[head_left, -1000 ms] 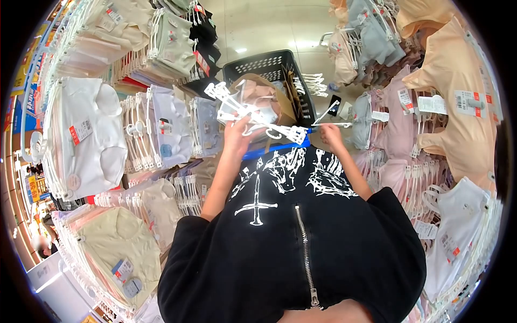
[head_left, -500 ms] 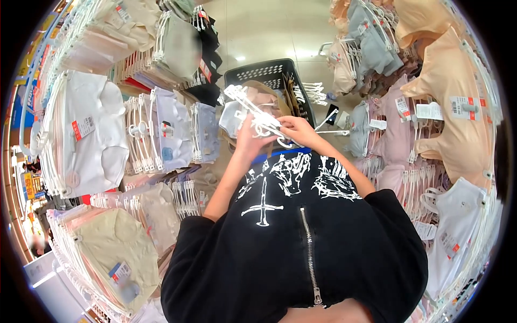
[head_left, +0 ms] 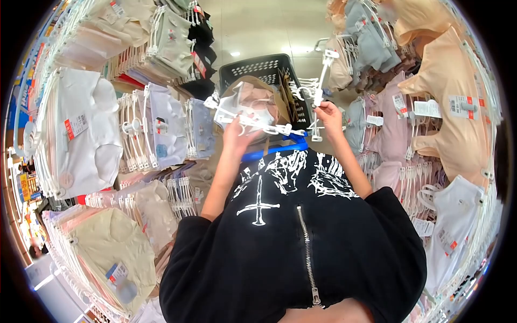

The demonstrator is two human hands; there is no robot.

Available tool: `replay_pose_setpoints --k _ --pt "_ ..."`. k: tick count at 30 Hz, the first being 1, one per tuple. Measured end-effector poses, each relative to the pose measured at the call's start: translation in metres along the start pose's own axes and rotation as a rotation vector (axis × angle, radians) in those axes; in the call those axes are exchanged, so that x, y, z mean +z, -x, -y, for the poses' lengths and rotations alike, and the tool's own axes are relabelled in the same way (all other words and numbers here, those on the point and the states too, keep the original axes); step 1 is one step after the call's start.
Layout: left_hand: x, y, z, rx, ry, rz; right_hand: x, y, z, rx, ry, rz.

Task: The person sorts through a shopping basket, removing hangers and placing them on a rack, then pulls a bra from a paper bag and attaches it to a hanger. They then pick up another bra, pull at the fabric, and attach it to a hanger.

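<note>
My left hand [head_left: 237, 141] grips a bunch of white plastic hangers [head_left: 253, 123] held level in front of my chest. My right hand [head_left: 327, 116] holds a single white hanger [head_left: 321, 81] upright, lifted apart from the bunch, to the right of it. Just beyond both hands stands a black plastic basket [head_left: 264, 69] with a blue handle [head_left: 274, 149]. A brown paper bag [head_left: 253, 97] with pale garments sits inside it.
Racks of packaged underwear on white hangers line the left side [head_left: 86, 134]. Peach, pink and grey bras hang on the right [head_left: 447, 91]. A light tiled floor [head_left: 258, 27] runs ahead between the racks.
My right hand was at the bunch half a second ago; it has since pulled one hanger away to the right and raised it upright. The left hand keeps the bunch in place.
</note>
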State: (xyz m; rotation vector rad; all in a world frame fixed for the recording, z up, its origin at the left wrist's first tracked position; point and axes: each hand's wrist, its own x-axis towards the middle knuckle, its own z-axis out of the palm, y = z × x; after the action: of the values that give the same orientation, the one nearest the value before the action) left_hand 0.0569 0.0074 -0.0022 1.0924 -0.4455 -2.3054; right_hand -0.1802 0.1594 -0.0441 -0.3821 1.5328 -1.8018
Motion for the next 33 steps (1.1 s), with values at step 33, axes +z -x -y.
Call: replay_pose_setpoints --k 33 --pt "-0.012 -0.003 -0.008 0.000 0.012 -0.014 -0.085 0.022 -0.072 0.067 1.443 0.082"
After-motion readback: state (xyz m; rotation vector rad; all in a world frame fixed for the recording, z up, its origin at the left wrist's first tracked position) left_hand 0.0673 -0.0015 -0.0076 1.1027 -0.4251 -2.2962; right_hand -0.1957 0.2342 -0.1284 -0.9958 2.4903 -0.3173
